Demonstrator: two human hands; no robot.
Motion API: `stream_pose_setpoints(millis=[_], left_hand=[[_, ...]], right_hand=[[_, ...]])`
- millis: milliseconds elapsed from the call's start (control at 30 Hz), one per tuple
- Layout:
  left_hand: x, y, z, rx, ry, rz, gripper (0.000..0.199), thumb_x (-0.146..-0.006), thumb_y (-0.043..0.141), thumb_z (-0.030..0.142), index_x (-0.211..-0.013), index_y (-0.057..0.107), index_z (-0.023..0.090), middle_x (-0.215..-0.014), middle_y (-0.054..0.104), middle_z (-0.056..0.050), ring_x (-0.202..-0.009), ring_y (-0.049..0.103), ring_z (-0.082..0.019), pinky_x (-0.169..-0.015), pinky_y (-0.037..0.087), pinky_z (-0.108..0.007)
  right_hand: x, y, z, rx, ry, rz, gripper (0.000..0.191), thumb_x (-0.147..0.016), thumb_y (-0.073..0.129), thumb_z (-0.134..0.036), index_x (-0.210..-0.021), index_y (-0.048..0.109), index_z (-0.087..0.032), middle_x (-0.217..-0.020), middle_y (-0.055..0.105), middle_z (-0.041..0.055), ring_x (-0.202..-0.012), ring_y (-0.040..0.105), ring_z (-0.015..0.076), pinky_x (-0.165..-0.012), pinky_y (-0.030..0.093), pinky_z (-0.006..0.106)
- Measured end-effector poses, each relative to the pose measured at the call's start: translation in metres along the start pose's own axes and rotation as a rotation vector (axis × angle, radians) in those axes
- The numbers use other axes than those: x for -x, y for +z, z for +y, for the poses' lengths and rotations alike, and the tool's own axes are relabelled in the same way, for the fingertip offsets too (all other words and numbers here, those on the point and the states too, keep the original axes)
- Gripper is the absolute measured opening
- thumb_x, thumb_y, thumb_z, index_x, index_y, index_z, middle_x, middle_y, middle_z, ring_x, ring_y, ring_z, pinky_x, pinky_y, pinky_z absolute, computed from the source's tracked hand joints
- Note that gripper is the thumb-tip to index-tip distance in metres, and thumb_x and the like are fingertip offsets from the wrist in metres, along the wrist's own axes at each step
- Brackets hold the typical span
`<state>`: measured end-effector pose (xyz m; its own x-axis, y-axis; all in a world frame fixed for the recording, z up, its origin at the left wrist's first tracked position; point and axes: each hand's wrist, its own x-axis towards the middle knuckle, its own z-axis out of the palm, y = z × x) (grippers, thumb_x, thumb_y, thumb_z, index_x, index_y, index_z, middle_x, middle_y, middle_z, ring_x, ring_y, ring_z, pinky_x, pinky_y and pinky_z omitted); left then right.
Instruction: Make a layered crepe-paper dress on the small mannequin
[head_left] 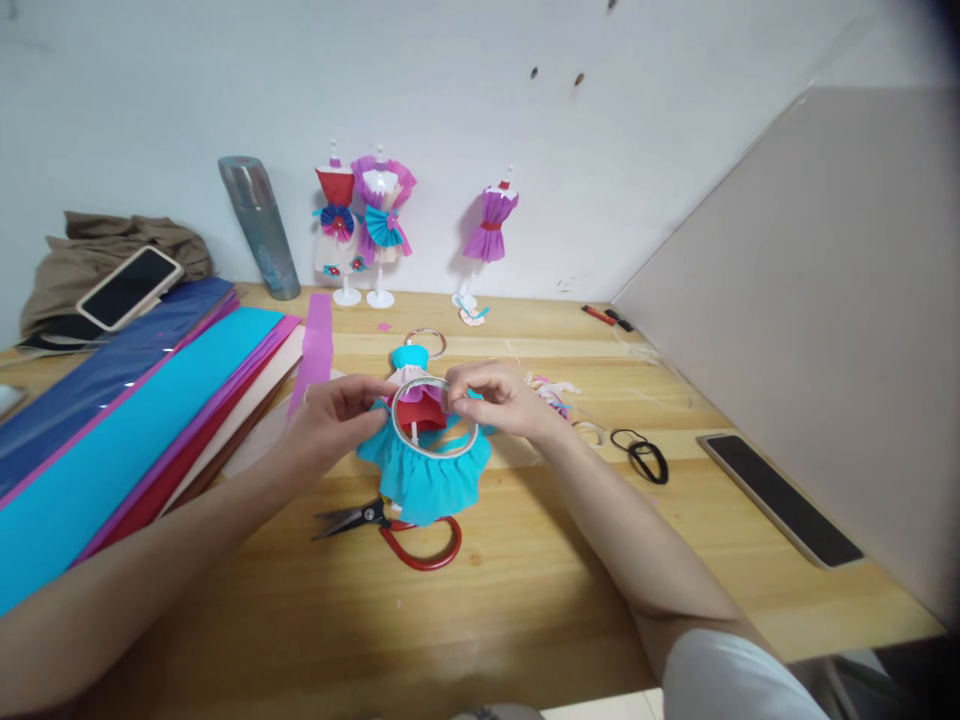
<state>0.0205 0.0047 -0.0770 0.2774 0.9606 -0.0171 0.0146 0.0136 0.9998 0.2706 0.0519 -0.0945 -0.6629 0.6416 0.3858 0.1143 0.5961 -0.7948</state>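
Note:
A ring with a gathered turquoise paper ruffle [431,485] hangs below and around it, held up over the table. My left hand [337,415] pinches the ring's left side. On its upper right side, the fingers of my right hand [495,395] are closed on the ring. Behind and through the ring shows a small mannequin in a turquoise top [410,358], with pink and red layers lower down. Red-handled scissors [424,545] lie with blades apart just below the ruffle.
Coloured paper sheets [150,430] fill the left side. Along the wall stand a bottle [262,230] and dressed mannequins [491,225]. Black hair ties [645,460] and a phone [780,500] lie at right. Another phone [129,288] rests on brown cloth [157,235].

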Motion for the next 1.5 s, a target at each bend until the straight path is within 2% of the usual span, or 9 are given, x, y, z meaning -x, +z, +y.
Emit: stream_pose_setpoints(millis=[167,367,500,600,767,867,1033,1200,1500], left_hand=[[0.001,-0.001,-0.001,0.000,-0.045,0.027,0.023,-0.065,0.076,0.034,-0.065,0.063,0.016,-0.057,0.057,0.003,-0.051,0.048,-0.009,-0.048,0.038,-0.022],[0.004,0.000,0.006,-0.129,0.017,0.092,0.017,-0.067,0.071,0.031,-0.072,0.067,0.015,-0.056,0.056,0.003,-0.051,0.048,-0.010,-0.048,0.038,-0.022],[0.005,0.000,0.009,-0.148,0.063,0.096,0.016,-0.064,0.073,0.029,-0.071,0.067,0.016,-0.069,0.065,-0.001,-0.061,0.054,-0.012,-0.054,0.042,-0.023],[0.002,-0.002,0.005,-0.084,0.018,0.080,0.019,-0.063,0.076,0.030,-0.069,0.066,0.016,-0.077,0.069,-0.003,-0.063,0.055,-0.012,-0.055,0.043,-0.023],[0.002,-0.002,0.000,0.055,-0.100,0.030,0.024,-0.062,0.077,0.035,-0.073,0.066,0.016,-0.069,0.064,-0.001,-0.058,0.055,-0.013,-0.053,0.044,-0.024],[0.008,0.003,0.003,0.020,-0.070,-0.026,0.019,-0.063,0.076,0.031,-0.069,0.066,0.016,-0.072,0.065,-0.002,-0.060,0.055,-0.013,-0.054,0.043,-0.024],[0.017,0.009,0.008,-0.077,0.099,-0.083,0.013,-0.067,0.073,0.027,-0.065,0.064,0.017,-0.086,0.070,-0.006,-0.077,0.062,-0.018,-0.066,0.050,-0.027],[0.017,0.006,0.011,-0.041,0.039,-0.128,0.016,-0.067,0.072,0.033,-0.063,0.065,0.018,-0.087,0.075,-0.007,-0.075,0.065,-0.020,-0.062,0.051,-0.029],[0.016,0.001,0.005,0.052,-0.059,-0.158,0.013,-0.063,0.075,0.029,-0.066,0.069,0.018,-0.086,0.076,-0.007,-0.070,0.064,-0.019,-0.060,0.050,-0.029]], right_hand=[[-0.003,0.002,-0.006,0.057,0.090,-0.061,0.022,-0.091,0.058,-0.032,-0.077,0.064,-0.016,-0.073,0.066,0.0017,-0.068,0.059,0.0135,-0.068,0.047,0.026],[-0.006,0.006,-0.013,0.149,0.205,-0.080,0.014,-0.085,0.054,-0.024,-0.073,0.060,-0.017,-0.067,0.061,-0.0011,-0.064,0.055,0.0124,-0.064,0.044,0.024],[-0.006,0.006,-0.011,0.204,0.272,-0.033,0.013,-0.081,0.051,-0.017,-0.078,0.064,-0.016,-0.069,0.063,-0.0009,-0.064,0.055,0.0129,-0.065,0.044,0.024],[-0.006,0.006,-0.012,0.234,0.328,-0.040,0.020,-0.079,0.049,-0.011,-0.087,0.067,-0.015,-0.072,0.065,0.0000,-0.063,0.057,0.0129,-0.064,0.043,0.024],[-0.006,0.009,-0.020,0.365,0.291,-0.083,0.018,-0.087,0.050,-0.011,-0.089,0.067,-0.014,-0.080,0.070,0.0041,-0.068,0.059,0.0136,-0.066,0.040,0.024],[-0.006,0.011,-0.024,0.458,0.272,-0.081,0.017,-0.090,0.052,-0.010,-0.091,0.068,-0.015,-0.085,0.071,0.0051,-0.073,0.059,0.0141,-0.070,0.039,0.024],[-0.005,0.013,-0.033,0.547,0.355,-0.087,0.016,-0.091,0.052,-0.010,-0.089,0.067,-0.015,-0.084,0.071,0.0057,-0.073,0.058,0.0146,-0.068,0.035,0.024],[-0.003,0.015,-0.041,0.646,0.358,-0.089,0.019,-0.095,0.050,-0.011,-0.094,0.069,-0.015,-0.088,0.074,0.0081,-0.075,0.061,0.0163,-0.067,0.033,0.025],[-0.010,0.025,-0.081,1.119,0.484,-0.387,0.028,-0.101,0.043,-0.012,-0.121,0.063,-0.015,-0.088,0.076,0.0131,-0.073,0.069,0.0231,-0.058,0.023,0.032]])
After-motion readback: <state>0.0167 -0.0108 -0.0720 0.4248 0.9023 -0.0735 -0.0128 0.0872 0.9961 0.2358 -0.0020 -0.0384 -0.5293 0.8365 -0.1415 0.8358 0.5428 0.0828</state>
